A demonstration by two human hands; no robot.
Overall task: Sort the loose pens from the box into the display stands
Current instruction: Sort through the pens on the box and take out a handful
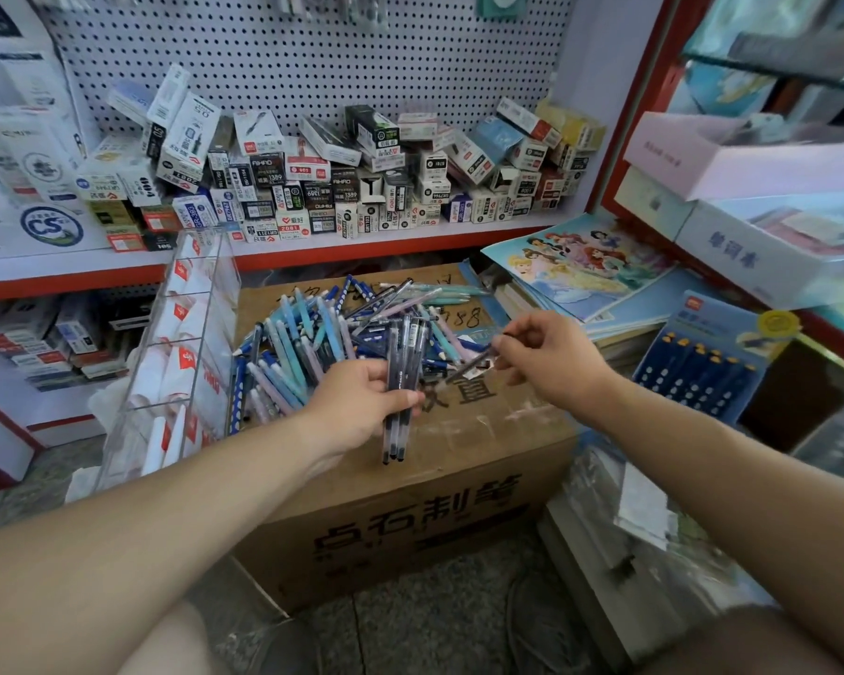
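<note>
Gathering step, prob. L hand (356, 406) clamped round a bundle of dark pens (393, 438) above the cardboard box (410, 479); R hand (549, 358) pinched one more pen (465, 370). Loose pens pile (303, 333) lay beyond, clear display stand (218, 304) at left. Next: add pen, tips aligned.

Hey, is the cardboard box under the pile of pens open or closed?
Closed. The box has its flat top shut, with clear tape across it, and the pens lie heaped on top.
</note>
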